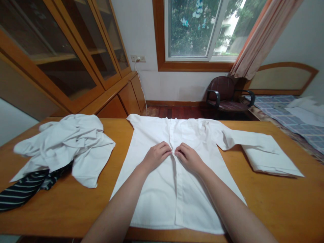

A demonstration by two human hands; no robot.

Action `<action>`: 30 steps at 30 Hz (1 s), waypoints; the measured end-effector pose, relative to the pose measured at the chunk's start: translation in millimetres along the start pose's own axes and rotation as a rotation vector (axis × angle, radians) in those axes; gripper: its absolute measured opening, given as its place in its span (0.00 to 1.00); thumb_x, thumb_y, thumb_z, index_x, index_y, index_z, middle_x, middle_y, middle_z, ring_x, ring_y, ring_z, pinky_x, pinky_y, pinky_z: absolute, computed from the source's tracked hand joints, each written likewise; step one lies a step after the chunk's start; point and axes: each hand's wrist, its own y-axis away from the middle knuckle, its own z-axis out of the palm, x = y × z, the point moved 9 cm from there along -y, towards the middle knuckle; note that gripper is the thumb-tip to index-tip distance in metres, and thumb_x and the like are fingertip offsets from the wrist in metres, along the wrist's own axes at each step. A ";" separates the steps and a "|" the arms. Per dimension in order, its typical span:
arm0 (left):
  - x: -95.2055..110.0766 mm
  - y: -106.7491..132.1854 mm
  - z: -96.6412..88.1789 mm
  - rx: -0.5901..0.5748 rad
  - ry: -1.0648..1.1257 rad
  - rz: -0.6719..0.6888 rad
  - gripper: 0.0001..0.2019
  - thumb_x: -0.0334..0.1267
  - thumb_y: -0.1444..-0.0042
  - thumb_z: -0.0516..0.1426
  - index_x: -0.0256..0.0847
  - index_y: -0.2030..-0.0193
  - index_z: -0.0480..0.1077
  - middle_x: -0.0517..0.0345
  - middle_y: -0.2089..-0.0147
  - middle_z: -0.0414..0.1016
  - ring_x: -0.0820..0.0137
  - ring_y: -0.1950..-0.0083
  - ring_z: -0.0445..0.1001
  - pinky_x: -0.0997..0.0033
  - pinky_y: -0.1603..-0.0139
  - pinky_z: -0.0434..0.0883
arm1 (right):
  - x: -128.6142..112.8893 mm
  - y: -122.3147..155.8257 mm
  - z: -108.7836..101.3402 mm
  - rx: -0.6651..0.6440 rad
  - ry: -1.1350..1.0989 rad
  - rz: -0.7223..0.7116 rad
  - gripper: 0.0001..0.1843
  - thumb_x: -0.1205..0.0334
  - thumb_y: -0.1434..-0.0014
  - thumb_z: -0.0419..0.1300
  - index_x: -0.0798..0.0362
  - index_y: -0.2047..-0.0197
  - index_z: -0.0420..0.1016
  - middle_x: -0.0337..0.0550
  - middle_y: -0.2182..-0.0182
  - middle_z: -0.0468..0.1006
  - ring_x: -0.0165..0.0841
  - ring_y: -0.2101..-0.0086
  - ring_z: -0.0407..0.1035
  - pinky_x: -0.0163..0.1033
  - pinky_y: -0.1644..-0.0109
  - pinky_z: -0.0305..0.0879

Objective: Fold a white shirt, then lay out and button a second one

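Observation:
A white button-up shirt (152, 199) lies spread on the wooden table, its collar end toward the far edge. Its right sleeve stretches across a folded white garment (273, 162). My left hand (159, 154) pinches the shirt's front edge at mid-length. Facing it closely, my right hand (186, 155) grips the other front edge, the fingertips of both hands almost meeting. Above the hands the front edges lie together; below them a narrow gap runs down the placket. Whatever button sits between the fingers is hidden.
At the left of the table (273, 202) lies a crumpled heap of white shirts (73, 141), with a black striped tie (24, 189) partly under it. Beyond stand a glass-fronted cabinet (101, 84), an armchair (224, 91) and a bed (283, 108).

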 end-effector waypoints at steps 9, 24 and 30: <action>-5.8 1.3 4.2 0.000 0.000 -0.017 0.06 0.37 0.33 0.54 0.43 0.58 0.72 0.58 0.59 0.74 0.71 0.58 0.75 0.70 0.54 0.72 | 5.5 -0.8 1.2 -0.011 -0.002 0.048 0.05 0.63 0.33 0.57 0.51 0.59 0.74 0.41 0.64 0.73 0.32 0.63 0.70 0.37 0.58 0.65; -5.2 0.4 3.9 -0.016 -0.010 -0.025 0.06 0.36 0.33 0.54 0.43 0.58 0.72 0.58 0.59 0.75 0.70 0.56 0.75 0.70 0.54 0.72 | 8.8 0.1 1.7 -0.017 -0.048 0.080 0.04 0.61 0.38 0.62 0.51 0.60 0.75 0.40 0.66 0.73 0.30 0.68 0.69 0.36 0.63 0.66; -4.6 -0.1 3.8 -0.022 -0.013 -0.025 0.06 0.36 0.32 0.54 0.43 0.59 0.72 0.58 0.59 0.75 0.70 0.57 0.75 0.70 0.54 0.72 | 8.5 -0.3 0.6 0.001 -0.024 0.081 0.02 0.63 0.38 0.62 0.51 0.61 0.76 0.39 0.67 0.73 0.30 0.69 0.69 0.35 0.64 0.65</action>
